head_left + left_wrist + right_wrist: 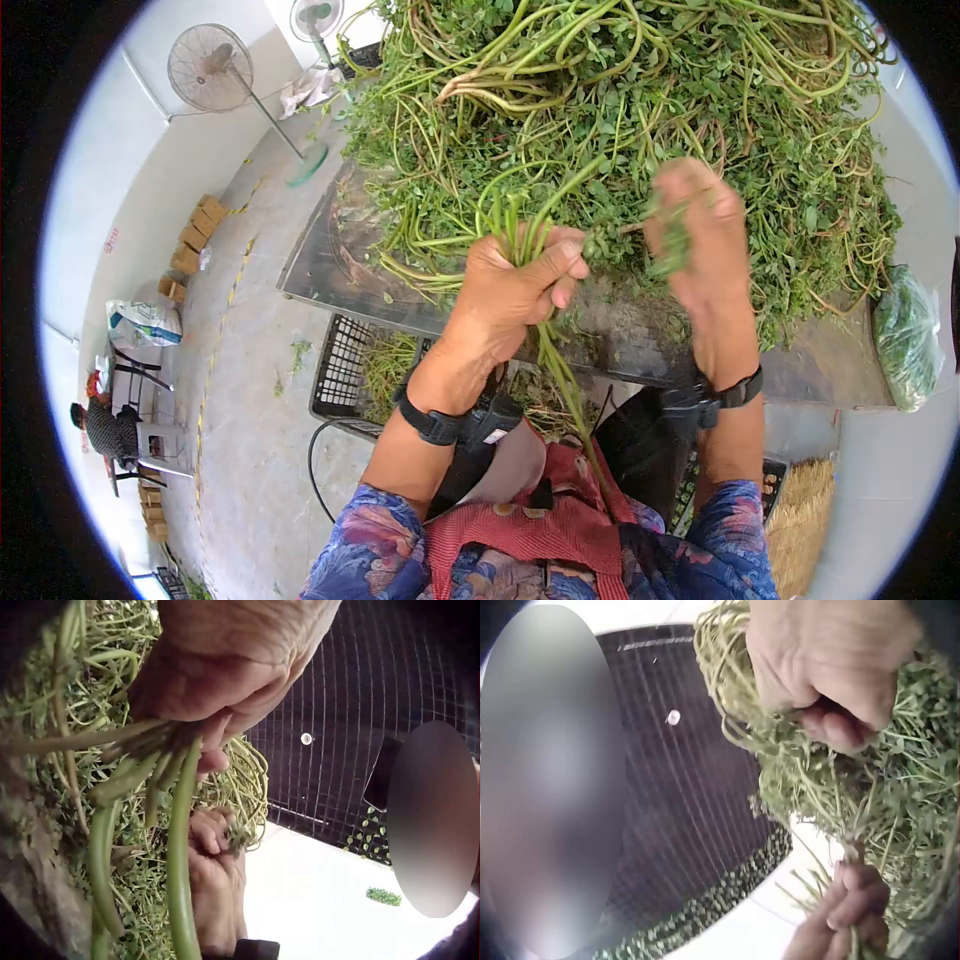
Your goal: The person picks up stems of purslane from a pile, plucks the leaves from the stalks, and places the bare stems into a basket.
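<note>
My left hand (515, 290) grips a bundle of green stems (565, 375), whose long ends hang down toward the apron; in the left wrist view the thick stems (182, 847) come out below the fingers. To its right, my right hand (700, 235) is blurred, with a leafy sprig (672, 240) at its curled fingers. The right wrist view shows the right hand (829, 664) with fingers curled at leafy stems, above the left hand (847, 911). Both hands are in front of a large heap of leafy stems (620, 120).
The heap lies on a dark table (400, 300). Below its edge stands a black crate (340, 375) with stems inside. A plastic bag of greens (905, 340) hangs at the right. Standing fans (212, 68), small boxes (190, 245) and a seated person (108, 430) are to the left.
</note>
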The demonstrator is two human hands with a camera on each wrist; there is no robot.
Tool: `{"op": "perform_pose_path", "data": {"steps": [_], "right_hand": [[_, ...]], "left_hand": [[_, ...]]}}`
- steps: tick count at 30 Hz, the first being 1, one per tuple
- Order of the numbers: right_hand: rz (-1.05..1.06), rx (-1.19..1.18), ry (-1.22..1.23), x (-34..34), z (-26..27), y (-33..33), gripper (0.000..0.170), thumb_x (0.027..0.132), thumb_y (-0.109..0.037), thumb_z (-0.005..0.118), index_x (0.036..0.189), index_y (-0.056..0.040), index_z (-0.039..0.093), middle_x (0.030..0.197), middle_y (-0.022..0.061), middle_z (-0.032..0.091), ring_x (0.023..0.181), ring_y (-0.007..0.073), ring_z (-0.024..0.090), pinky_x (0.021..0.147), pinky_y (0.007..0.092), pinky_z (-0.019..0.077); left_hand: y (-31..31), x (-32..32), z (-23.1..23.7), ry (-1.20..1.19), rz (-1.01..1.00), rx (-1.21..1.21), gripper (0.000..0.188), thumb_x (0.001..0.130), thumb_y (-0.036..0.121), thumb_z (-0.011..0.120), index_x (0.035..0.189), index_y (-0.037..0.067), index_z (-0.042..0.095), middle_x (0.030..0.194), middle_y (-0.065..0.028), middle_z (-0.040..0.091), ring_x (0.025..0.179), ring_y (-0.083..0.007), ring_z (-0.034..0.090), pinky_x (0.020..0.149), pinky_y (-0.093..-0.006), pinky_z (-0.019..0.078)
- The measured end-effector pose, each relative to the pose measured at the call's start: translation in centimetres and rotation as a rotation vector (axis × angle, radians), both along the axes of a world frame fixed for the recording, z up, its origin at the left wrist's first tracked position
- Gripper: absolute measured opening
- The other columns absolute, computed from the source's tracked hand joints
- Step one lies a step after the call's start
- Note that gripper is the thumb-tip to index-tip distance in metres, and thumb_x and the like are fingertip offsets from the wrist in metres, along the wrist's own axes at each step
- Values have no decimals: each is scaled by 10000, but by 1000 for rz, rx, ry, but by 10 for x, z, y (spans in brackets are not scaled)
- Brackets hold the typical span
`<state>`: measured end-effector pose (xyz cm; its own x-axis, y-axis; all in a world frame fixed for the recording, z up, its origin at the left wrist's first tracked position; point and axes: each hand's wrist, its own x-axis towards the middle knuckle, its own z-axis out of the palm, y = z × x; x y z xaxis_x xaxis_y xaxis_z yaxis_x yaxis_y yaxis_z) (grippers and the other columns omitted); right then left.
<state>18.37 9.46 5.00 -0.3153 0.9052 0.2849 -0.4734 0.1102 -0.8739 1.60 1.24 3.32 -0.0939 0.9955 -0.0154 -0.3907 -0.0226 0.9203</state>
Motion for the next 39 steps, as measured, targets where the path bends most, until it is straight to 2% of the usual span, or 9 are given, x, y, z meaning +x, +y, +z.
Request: {"op": "perform_pose_path", "data": {"steps": [3,11,15,18,23,26,33,35,39], "right_hand": [[291,-153,495,17,-6,2,167,869,-219,593,831,-64,543,613,-6,464,497,64,464,389,183,362],[133,-409,-1,-9,-33,-33,249,880,-215,587,978,14,598,614,18,523,461,68,453,368,174,329],[-15,-135,-218,-25,-37,-32,192,868,-173,600,946,-1,629,651,3,559,488,63,468,420,193,378],[-167,563,-632,-11,-40,-18,147,863,-153,595,913,-19,633,703,9,587,531,64,500,424,207,398],[182,-229,358,37,-15,-1,128,870,-160,561,845,-46,508,755,59,524,515,89,503,327,152,361],[207,-322,326,31,-24,-14,175,874,-195,573,889,-38,496,785,78,520,514,94,511,318,157,362],[206,-166,-158,18,-7,-20,231,847,-152,617,1029,-11,605,782,67,595,594,116,571,437,210,441],[-199,487,-571,4,-1,-24,211,848,-142,615,1008,-7,638,855,63,649,709,147,617,630,273,497],[-160,591,-666,-5,0,-20,221,828,-129,624,1015,-13,641,940,87,667,791,187,633,761,302,485]], "left_hand": [[0,-8,0,-2,-24,-17,225,848,131,630,995,-33,587,737,-81,626,487,-80,502,363,-171,285],[4,-9,-14,-4,-90,39,223,838,143,643,1000,-1,590,730,-63,627,509,-82,530,369,-164,292],[6,-6,-16,-16,-92,82,192,832,140,650,978,34,584,721,-56,630,502,-75,522,371,-166,294],[5,-14,-14,-8,-99,68,164,832,131,646,951,39,581,722,-54,629,486,-71,504,368,-162,286],[3,-26,-7,-96,-90,3,209,842,139,634,1004,17,583,708,-55,621,469,-65,478,357,-158,274],[3,-27,-7,-159,-115,-6,240,841,164,637,983,-24,591,686,-42,608,463,-63,465,345,-159,273],[0,-27,-5,-119,-182,0,236,847,211,641,924,-12,635,684,-23,608,470,-43,479,353,-153,288],[-1,-27,-4,-122,-223,-11,247,842,207,645,930,-24,631,670,-29,605,463,-44,469,354,-158,282],[-1,-25,-9,-110,-239,20,242,836,196,648,934,-25,630,651,-33,601,453,-50,458,356,-170,284]]}}
